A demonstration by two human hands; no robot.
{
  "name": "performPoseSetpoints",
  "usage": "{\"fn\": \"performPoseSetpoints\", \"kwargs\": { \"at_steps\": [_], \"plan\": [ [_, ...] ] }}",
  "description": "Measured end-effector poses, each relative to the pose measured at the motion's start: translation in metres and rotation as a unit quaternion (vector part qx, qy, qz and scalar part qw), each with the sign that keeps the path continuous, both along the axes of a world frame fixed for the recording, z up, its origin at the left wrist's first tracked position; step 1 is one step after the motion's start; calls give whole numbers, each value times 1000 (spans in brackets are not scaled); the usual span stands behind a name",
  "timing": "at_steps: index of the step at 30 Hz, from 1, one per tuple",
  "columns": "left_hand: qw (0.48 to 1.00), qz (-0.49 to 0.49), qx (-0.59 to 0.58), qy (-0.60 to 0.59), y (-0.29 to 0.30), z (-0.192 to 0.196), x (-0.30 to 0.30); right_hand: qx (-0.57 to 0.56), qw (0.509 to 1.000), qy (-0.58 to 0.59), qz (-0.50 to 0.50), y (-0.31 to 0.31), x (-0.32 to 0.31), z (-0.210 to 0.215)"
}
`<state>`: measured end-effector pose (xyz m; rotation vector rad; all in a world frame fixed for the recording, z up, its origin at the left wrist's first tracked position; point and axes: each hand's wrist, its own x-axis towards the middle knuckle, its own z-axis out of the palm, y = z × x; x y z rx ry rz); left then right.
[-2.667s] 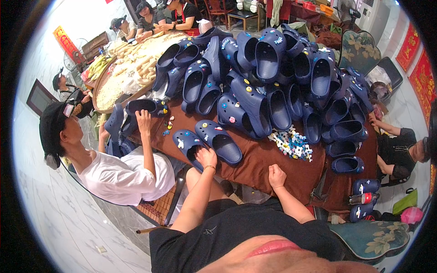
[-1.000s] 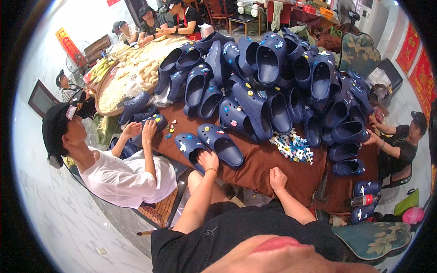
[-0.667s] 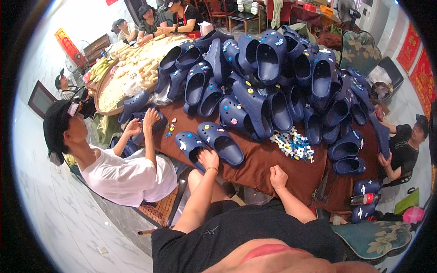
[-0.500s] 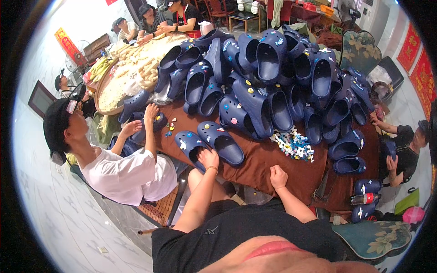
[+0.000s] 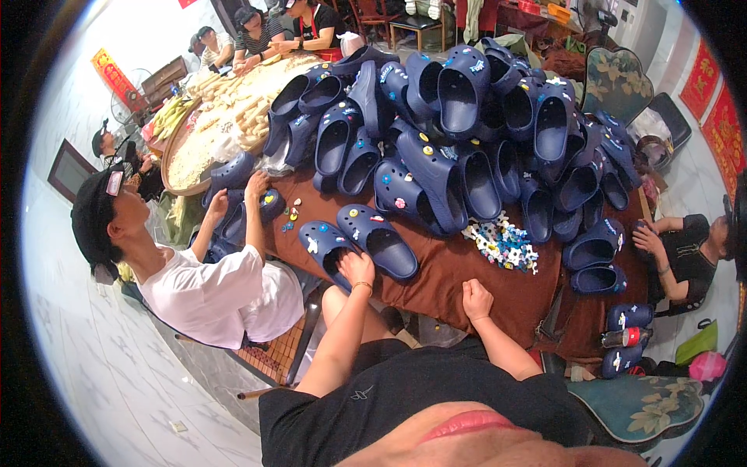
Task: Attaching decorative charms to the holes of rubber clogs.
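A pair of navy clogs with small charms lies before me on the brown cloth: the left clog (image 5: 317, 243) and the right clog (image 5: 379, 240). My left hand (image 5: 356, 268) is closed on the left clog, its fingertips dipping into the foot opening. To the right, at the near edge of the cloth, my right hand (image 5: 477, 300) is curled into a fist; whatever it may hold is hidden. A heap of white, blue and black charms (image 5: 502, 243) lies beyond that fist. Several loose charms (image 5: 291, 215) are scattered left of the pair.
A tall pile of navy clogs (image 5: 463, 156) covers the far part of the brown cloth (image 5: 436, 292). At left sits a person in a white shirt (image 5: 210, 300); at right, a person in black (image 5: 689, 257). A round tray of corn (image 5: 194, 163) stands back left. More clogs (image 5: 629, 317) and a bottle (image 5: 622, 338) sit right.
The person at left has shifted their hands near a clog. The person at right has turned and brought both hands together. My own hands have hardly moved.
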<state>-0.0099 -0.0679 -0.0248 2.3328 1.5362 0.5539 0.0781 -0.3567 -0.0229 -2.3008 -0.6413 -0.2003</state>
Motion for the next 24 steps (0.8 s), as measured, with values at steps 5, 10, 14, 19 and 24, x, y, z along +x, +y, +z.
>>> {"fn": "performPoseSetpoints", "kwargs": {
  "at_steps": [5, 10, 14, 19, 24],
  "plan": [
    [1000, -4, 24, 9, 3, -8, 0, -3, 1000, -1, 2, 0, 1, -1],
    [998, -2, 55, 6, 1, -5, -1, 4, 1000, -3, 3, 0, 0, 0],
    [1000, -8, 5, 9, -3, 7, 2, 13, 1000, -2, 1, -2, 2, -6],
    [1000, 1, 0, -4, -3, 5, -1, 20, 1000, 0, 3, 1, 0, -1],
    [1000, 0, 31, -3, -3, 4, -2, 0, 1000, 3, 1, 1, 0, 2]
  ]
}}
